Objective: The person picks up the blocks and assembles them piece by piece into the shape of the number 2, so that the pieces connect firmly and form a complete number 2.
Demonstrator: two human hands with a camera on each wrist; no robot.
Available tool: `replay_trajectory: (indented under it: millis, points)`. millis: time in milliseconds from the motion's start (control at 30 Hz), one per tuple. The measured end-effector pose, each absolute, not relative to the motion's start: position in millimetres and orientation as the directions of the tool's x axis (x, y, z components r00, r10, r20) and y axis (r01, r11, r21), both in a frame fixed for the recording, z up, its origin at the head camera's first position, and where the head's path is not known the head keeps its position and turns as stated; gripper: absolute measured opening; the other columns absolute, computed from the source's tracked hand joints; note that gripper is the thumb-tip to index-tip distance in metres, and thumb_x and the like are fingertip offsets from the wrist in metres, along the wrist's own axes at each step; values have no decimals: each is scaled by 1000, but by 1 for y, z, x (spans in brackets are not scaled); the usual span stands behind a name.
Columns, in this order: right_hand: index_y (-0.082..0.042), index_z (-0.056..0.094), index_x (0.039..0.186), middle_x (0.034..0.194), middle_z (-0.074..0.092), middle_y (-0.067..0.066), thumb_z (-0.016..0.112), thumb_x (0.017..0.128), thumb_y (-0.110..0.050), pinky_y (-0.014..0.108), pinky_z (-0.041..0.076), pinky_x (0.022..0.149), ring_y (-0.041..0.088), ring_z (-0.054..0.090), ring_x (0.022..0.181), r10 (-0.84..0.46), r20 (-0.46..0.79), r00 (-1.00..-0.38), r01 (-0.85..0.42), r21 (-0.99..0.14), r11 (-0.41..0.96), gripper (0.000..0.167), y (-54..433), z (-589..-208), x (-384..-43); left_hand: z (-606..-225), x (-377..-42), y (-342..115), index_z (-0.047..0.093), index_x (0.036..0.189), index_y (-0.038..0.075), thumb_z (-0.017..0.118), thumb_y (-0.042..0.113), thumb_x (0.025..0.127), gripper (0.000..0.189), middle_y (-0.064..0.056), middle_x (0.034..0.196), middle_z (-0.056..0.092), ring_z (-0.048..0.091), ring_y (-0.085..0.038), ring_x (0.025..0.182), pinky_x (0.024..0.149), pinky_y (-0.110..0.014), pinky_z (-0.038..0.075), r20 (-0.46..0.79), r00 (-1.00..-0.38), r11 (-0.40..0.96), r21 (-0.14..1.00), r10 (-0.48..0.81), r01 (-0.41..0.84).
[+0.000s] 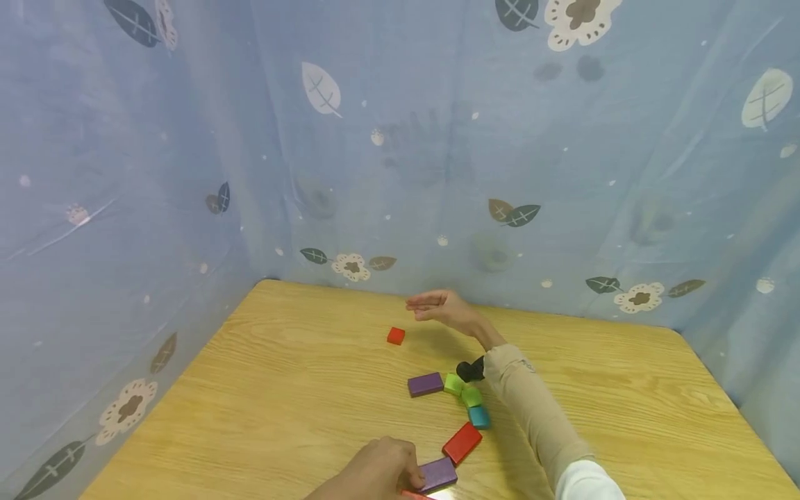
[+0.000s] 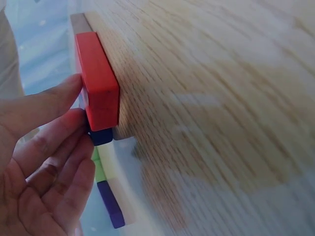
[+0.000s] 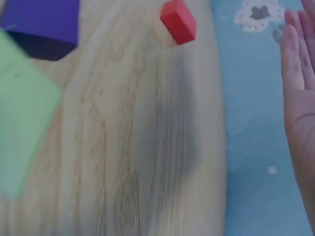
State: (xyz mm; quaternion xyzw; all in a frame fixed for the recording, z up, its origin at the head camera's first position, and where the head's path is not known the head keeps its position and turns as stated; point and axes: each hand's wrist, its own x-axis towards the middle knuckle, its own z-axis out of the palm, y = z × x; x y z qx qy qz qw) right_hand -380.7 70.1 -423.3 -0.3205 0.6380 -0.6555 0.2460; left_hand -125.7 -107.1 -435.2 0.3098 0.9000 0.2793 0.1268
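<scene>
My left hand point(image 1: 375, 472) is low on the table, touching the row of wooden blocks at its near end. In the left wrist view the thumb and index fingertips meet the edge of a red block point(image 2: 101, 81), with the other fingers loosely extended. Against that red block lies a purple block point(image 1: 437, 475), and a second red block point(image 1: 462, 443) follows. My right hand point(image 1: 453, 312) hovers over the back of the table, fingers straight and together, holding nothing. The nearest thing to it is a small red block point(image 1: 396, 336), to its left.
The row curves on through a teal block point(image 1: 479, 417), two green blocks point(image 1: 471, 396) and another purple block point(image 1: 426, 385). A black object point(image 1: 470, 370) is partly hidden by the right sleeve. Blue patterned curtain point(image 1: 406, 173) hangs behind the wooden table point(image 1: 300, 375) and along its left side.
</scene>
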Motion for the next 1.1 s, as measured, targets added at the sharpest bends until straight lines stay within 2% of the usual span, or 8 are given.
replay_trajectory:
  millis: [133, 200, 333, 533, 800, 967, 1100]
  points:
    - [15, 47, 131, 133, 53, 22, 53, 90, 13, 39, 43, 99, 47, 35, 130, -752, 58, -657, -28, -998, -53, 42, 64, -427, -390, -435, -126, -105, 78, 86, 13, 81, 24, 75, 17, 19, 74, 58, 52, 8, 68, 61, -13, 43, -93, -784, 662, 602, 614, 447]
    - [16, 44, 132, 136, 47, 27, 52, 90, 15, 41, 42, 100, 47, 33, 131, -752, 51, -657, -10, -998, -60, 43, 60, -431, -393, -436, -126, -106, 79, 87, 14, 81, 22, 74, 15, 19, 74, 58, 51, 8, 68, 61, -12, 43, -85, -781, 665, 585, 619, 464]
    - [16, 43, 133, 140, 36, 34, 52, 90, 14, 40, 40, 102, 45, 33, 132, -749, 52, -660, -55, -998, -21, 44, 54, -434, -398, -436, -127, -109, 79, 87, 15, 81, 20, 74, 14, 19, 75, 58, 50, 9, 68, 60, -11, 41, -64, -776, 671, 549, 628, 498]
    - [12, 50, 130, 137, 46, 25, 61, 84, 14, 35, 40, 101, 40, 41, 129, -759, -45, -650, -126, -978, 166, 47, 51, -436, -405, -439, -128, -106, 79, 85, 16, 80, 18, 76, 10, 19, 71, 56, 48, 11, 66, 59, -8, 38, -39, -760, 670, 504, 648, 545]
    - [12, 51, 129, 135, 49, 24, 67, 80, 12, 39, 37, 104, 38, 46, 126, -811, -83, -579, -201, -950, 241, 51, 41, -438, -410, -441, -125, -107, 78, 82, 17, 76, 22, 78, 7, 18, 70, 56, 45, 11, 63, 56, -6, 37, -28, -767, 688, 464, 641, 558]
    - [9, 50, 132, 136, 49, 23, 59, 83, 16, 40, 37, 104, 36, 45, 128, -826, -118, -552, -247, -922, 297, 50, 34, -439, -406, -440, -126, -107, 78, 84, 16, 75, 21, 80, 7, 18, 69, 55, 46, 11, 63, 56, -7, 38, -68, -770, 690, 499, 635, 525]
    - [13, 46, 132, 136, 46, 26, 55, 79, 24, 38, 39, 102, 38, 43, 128, -849, -120, -514, -270, -917, 294, 55, 32, -438, -404, -438, -128, -105, 78, 84, 16, 74, 21, 81, 7, 19, 70, 54, 45, 10, 63, 57, -8, 38, -102, -775, 708, 495, 623, 504]
